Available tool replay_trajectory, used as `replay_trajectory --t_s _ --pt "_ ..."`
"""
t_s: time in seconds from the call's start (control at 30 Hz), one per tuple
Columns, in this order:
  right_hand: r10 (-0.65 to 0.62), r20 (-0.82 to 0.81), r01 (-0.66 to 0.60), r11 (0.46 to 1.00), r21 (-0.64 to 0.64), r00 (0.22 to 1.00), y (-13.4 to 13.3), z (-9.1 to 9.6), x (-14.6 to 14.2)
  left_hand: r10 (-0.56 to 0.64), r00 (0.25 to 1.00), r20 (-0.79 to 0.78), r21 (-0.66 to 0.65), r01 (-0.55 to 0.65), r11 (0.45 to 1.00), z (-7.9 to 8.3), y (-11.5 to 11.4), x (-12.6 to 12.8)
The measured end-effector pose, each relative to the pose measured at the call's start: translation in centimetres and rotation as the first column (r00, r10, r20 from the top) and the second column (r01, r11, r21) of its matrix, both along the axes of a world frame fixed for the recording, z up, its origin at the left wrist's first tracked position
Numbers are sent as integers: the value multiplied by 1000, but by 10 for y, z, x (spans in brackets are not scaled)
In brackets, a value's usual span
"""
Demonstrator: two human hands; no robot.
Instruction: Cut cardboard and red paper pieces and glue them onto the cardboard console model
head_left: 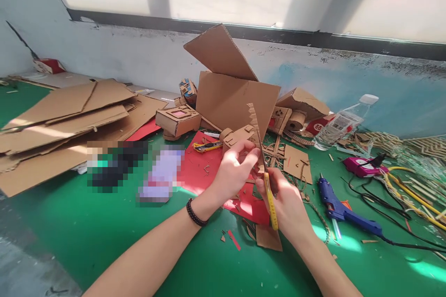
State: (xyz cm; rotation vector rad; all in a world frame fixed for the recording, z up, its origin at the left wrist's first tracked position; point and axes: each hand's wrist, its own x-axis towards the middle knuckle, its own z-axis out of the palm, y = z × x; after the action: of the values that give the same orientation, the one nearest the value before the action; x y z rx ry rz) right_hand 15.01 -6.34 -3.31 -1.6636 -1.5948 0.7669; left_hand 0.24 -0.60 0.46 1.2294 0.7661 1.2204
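Observation:
My left hand (pixel 232 167) pinches the lower end of a thin cardboard strip (pixel 254 123) with a jagged, notched edge, held upright over the green table (pixel 104 232). My right hand (pixel 287 202) grips yellow-handled scissors (pixel 270 199), whose blades reach up along the strip. Both hands meet just above a red paper sheet (pixel 198 167) strewn with cardboard scraps. A black bead bracelet (pixel 195 213) circles my left wrist.
Flat cardboard sheets (pixel 69 120) pile at the left. A folded cardboard box (pixel 232 88) and small cardboard models (pixel 177 120) stand behind. A blue glue gun (pixel 339 209), cables, a pink device (pixel 362 165) and a plastic bottle (pixel 343 123) lie right. A yellow utility knife (pixel 208 146) rests on the red sheet.

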Motion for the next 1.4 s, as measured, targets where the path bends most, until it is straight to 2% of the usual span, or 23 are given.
replay_trajectory --t_s 0.37,0.53,0.67,0.93,1.1,1.2,1.4 --pt "1 64 -2 1000 20 998 2 -8 1 -9 1000 -8 4 9 1000 -4 1 -1" --pt "4 167 -11 999 37 986 2 -5 1 97 995 5 36 -97 995 0 6 -5" --pt "-28 217 24 1000 18 976 2 -2 0 87 995 50 26 -88 996 -1 9 -6" --pt "-53 161 55 998 -6 986 1 6 -3 28 997 75 11 -28 1000 -1 4 -1" --pt "-46 197 43 999 22 979 1 -1 0 67 996 63 23 -68 997 -1 4 0" --pt "-10 159 6 1000 26 987 1 -2 0 77 996 37 28 -78 997 -2 4 -1" --pt "-19 103 14 999 47 994 0 4 0 -17 1000 -5 26 17 1000 -6 2 -1"
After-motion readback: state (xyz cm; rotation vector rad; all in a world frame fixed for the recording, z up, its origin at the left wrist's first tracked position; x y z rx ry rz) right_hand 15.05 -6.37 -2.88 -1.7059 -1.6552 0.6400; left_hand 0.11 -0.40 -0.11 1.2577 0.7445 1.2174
